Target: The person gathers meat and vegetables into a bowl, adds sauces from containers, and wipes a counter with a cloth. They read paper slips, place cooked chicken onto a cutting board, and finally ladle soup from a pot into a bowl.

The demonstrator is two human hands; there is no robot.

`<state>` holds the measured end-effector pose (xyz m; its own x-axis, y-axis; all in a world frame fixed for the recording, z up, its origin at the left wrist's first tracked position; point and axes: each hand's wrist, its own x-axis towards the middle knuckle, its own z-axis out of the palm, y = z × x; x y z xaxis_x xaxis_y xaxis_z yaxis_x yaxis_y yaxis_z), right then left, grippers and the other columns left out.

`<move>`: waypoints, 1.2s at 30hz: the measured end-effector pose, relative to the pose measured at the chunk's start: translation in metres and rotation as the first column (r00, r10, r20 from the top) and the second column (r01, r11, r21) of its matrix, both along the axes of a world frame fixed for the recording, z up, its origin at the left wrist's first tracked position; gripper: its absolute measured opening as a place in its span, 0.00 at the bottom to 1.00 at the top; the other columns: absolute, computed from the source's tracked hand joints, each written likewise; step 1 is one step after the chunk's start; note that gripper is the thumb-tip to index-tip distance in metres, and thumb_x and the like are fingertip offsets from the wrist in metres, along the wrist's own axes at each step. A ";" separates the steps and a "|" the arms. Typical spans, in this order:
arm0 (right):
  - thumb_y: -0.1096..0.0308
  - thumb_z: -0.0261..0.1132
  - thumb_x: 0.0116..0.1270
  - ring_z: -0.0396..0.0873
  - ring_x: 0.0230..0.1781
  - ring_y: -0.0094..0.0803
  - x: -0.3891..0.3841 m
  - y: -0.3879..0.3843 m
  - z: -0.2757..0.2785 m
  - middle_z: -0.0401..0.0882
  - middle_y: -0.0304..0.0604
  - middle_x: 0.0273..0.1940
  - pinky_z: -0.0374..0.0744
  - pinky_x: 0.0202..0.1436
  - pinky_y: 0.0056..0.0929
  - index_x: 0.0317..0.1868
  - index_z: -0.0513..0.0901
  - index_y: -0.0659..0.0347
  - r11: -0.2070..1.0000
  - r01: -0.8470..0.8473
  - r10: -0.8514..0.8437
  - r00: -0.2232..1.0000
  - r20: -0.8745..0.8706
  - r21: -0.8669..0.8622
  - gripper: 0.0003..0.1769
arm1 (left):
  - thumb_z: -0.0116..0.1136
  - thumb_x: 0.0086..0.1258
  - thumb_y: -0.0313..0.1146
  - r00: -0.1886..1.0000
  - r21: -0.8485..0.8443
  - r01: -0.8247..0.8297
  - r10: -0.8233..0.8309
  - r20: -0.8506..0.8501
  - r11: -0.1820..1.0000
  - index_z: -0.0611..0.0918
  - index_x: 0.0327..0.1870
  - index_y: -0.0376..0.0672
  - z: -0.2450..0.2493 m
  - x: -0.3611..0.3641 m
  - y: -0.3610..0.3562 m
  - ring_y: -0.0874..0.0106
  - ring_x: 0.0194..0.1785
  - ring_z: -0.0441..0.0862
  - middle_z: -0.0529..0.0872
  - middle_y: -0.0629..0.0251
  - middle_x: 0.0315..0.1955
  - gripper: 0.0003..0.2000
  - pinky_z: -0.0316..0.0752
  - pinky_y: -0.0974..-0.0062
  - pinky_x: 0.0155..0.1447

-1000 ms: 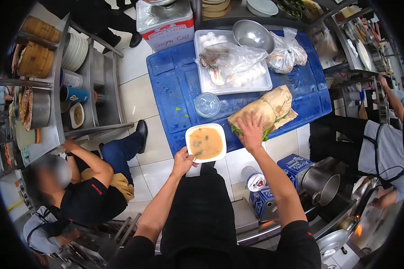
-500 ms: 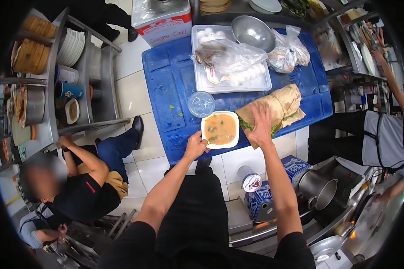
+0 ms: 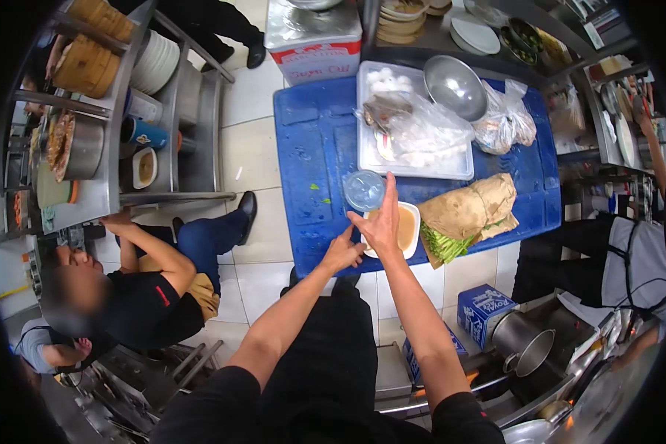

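Observation:
A white square bowl of orange-brown soup (image 3: 407,228) sits near the front edge of the blue table (image 3: 314,148). My right hand (image 3: 382,226) is over the bowl's left part, fingers spread, nothing visible in it. At the bowl's left side is my left hand (image 3: 342,251), its fingers apart. Whether either hand touches the bowl cannot be made out. Just beyond my fingers stands a clear round plastic cup (image 3: 364,190). Right of the bowl lies a brown paper bundle (image 3: 462,209) with green leafy stems (image 3: 445,244) poking out.
Behind are a plastic tray (image 3: 414,169) with bags, a metal bowl (image 3: 455,87) and a bagged item (image 3: 505,122). A metal shelf (image 3: 111,159) and a crouching person (image 3: 144,288) are left. A pot (image 3: 523,342) and another person (image 3: 636,251) are right.
My right hand has left the paper bundle and moved left over the soup bowl. My left hand has opened beside the bowl. The view has shifted, so the table appears further right.

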<state>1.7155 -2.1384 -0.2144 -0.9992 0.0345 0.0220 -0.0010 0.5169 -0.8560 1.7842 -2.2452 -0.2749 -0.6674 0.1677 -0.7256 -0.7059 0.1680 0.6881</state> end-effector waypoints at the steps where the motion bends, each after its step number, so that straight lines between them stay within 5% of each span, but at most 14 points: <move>1: 0.72 0.76 0.33 0.64 0.59 0.52 -0.001 -0.004 -0.002 0.62 0.60 0.58 0.65 0.61 0.39 0.67 0.51 0.61 1.000 0.027 -0.027 1.000 -0.009 -0.007 0.59 | 0.54 0.57 0.34 1.000 -0.011 0.026 -0.026 0.008 1.000 0.52 0.67 0.31 0.006 0.006 -0.008 0.70 0.23 0.79 0.82 0.54 0.24 0.38 0.76 0.75 0.28; 4: 0.71 0.74 0.36 0.65 0.57 0.53 -0.003 -0.016 -0.005 0.64 0.59 0.55 0.66 0.60 0.40 0.66 0.55 0.62 0.993 0.078 -0.070 0.993 -0.093 0.091 0.54 | 0.56 0.61 0.35 0.997 0.010 0.021 -0.022 0.075 1.000 0.56 0.67 0.33 0.026 0.032 -0.038 0.71 0.29 0.81 0.82 0.55 0.33 0.34 0.77 0.76 0.29; 8: 0.73 0.73 0.36 0.67 0.53 0.53 -0.008 -0.031 -0.004 0.66 0.57 0.50 0.68 0.56 0.42 0.60 0.61 0.63 0.981 0.183 -0.174 0.976 -0.127 0.063 0.47 | 0.56 0.61 0.35 0.985 0.033 -0.113 0.107 0.135 0.993 0.61 0.65 0.34 0.033 0.086 -0.090 0.74 0.27 0.80 0.83 0.58 0.30 0.31 0.76 0.78 0.29; 11: 0.70 0.73 0.36 0.67 0.52 0.52 -0.011 -0.050 0.003 0.67 0.56 0.49 0.68 0.55 0.42 0.59 0.62 0.64 0.950 0.295 -0.279 0.950 -0.138 0.105 0.46 | 0.57 0.61 0.34 0.989 -0.019 -0.034 0.036 0.145 0.999 0.62 0.64 0.34 0.034 0.114 -0.138 0.74 0.28 0.81 0.84 0.57 0.31 0.31 0.76 0.78 0.30; 18: 0.68 0.74 0.36 0.65 0.56 0.52 -0.008 -0.072 -0.008 0.65 0.57 0.54 0.66 0.59 0.41 0.61 0.60 0.63 0.863 0.472 -0.440 0.877 -0.191 0.178 0.49 | 0.59 0.57 0.34 0.990 -0.139 0.127 -0.115 0.086 0.982 0.64 0.62 0.33 0.054 0.128 -0.239 0.71 0.34 0.83 0.85 0.58 0.33 0.32 0.75 0.75 0.44; 21: 0.63 0.78 0.33 0.60 0.62 0.52 -0.007 -0.074 -0.002 0.61 0.59 0.60 0.60 0.65 0.41 0.66 0.54 0.63 0.850 0.495 -0.488 0.869 -0.088 0.179 0.59 | 0.60 0.56 0.34 0.979 -0.226 0.204 -0.201 0.037 0.953 0.64 0.62 0.33 0.079 0.113 -0.275 0.68 0.38 0.83 0.85 0.58 0.32 0.32 0.74 0.74 0.48; 24: 0.61 0.81 0.31 0.50 0.67 0.53 0.007 -0.079 0.015 0.49 0.62 0.66 0.52 0.69 0.41 0.68 0.44 0.68 0.854 0.472 -0.443 0.880 -0.168 0.218 0.68 | 0.60 0.55 0.36 0.970 -0.279 0.244 -0.233 0.072 0.929 0.64 0.63 0.34 0.081 0.098 -0.307 0.65 0.41 0.82 0.85 0.57 0.33 0.33 0.73 0.73 0.50; 26: 0.62 0.78 0.38 0.49 0.68 0.51 0.026 -0.102 0.049 0.49 0.62 0.66 0.47 0.70 0.40 0.68 0.45 0.69 0.785 0.504 -0.484 0.862 -0.152 0.361 0.63 | 0.59 0.54 0.39 0.962 -0.330 0.272 -0.268 0.060 0.904 0.66 0.61 0.34 0.089 0.073 -0.322 0.60 0.46 0.80 0.85 0.56 0.36 0.33 0.71 0.69 0.55; 28: 0.64 0.73 0.47 0.52 0.66 0.55 0.049 -0.126 0.074 0.51 0.64 0.65 0.51 0.68 0.43 0.67 0.48 0.72 0.833 0.470 -0.433 0.882 -0.183 0.292 0.53 | 0.58 0.54 0.39 0.970 -0.361 0.214 -0.242 -0.032 0.907 0.68 0.60 0.35 0.101 0.041 -0.332 0.60 0.47 0.80 0.84 0.56 0.37 0.31 0.70 0.69 0.55; 31: 0.59 0.71 0.48 0.61 0.58 0.57 0.091 -0.158 0.082 0.62 0.64 0.57 0.60 0.64 0.44 0.63 0.57 0.75 0.943 0.129 -0.164 0.982 0.094 0.306 0.47 | 0.57 0.55 0.39 0.978 -0.400 0.136 -0.187 -0.093 0.907 0.70 0.58 0.36 0.118 -0.022 -0.339 0.60 0.47 0.80 0.84 0.56 0.38 0.28 0.70 0.69 0.55; 32: 0.52 0.71 0.48 0.62 0.60 0.54 0.094 -0.176 0.097 0.60 0.63 0.60 0.62 0.62 0.42 0.64 0.56 0.73 0.957 0.026 -0.150 0.896 0.418 0.288 0.50 | 0.57 0.55 0.39 0.976 -0.410 0.121 -0.183 -0.115 0.904 0.70 0.58 0.36 0.123 -0.045 -0.340 0.60 0.47 0.80 0.84 0.56 0.38 0.28 0.70 0.69 0.55; 34: 0.44 0.69 0.48 0.65 0.60 0.49 0.093 -0.198 0.081 0.62 0.64 0.60 0.65 0.61 0.39 0.63 0.59 0.71 0.989 -0.036 -0.105 0.518 0.849 0.144 0.51 | 0.55 0.55 0.39 0.971 -0.396 0.033 -0.123 -0.205 0.918 0.73 0.56 0.37 0.134 -0.097 -0.338 0.59 0.47 0.80 0.84 0.55 0.37 0.26 0.71 0.69 0.55; 36: 0.42 0.66 0.50 0.67 0.59 0.46 0.051 -0.207 0.100 0.65 0.61 0.60 0.67 0.60 0.37 0.60 0.66 0.69 0.965 0.254 0.015 0.205 0.979 -0.068 0.46 | 0.54 0.55 0.38 0.961 -0.380 0.023 -0.125 -0.245 0.925 0.74 0.54 0.37 0.146 -0.148 -0.333 0.59 0.46 0.80 0.84 0.54 0.37 0.25 0.72 0.68 0.53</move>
<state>1.7667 -2.3458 -0.1145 -0.2172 0.0240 -0.9758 0.9402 0.2740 -0.2025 1.6359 -2.5783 -0.1292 -0.8366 -0.0228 -0.5474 -0.4863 0.4911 0.7227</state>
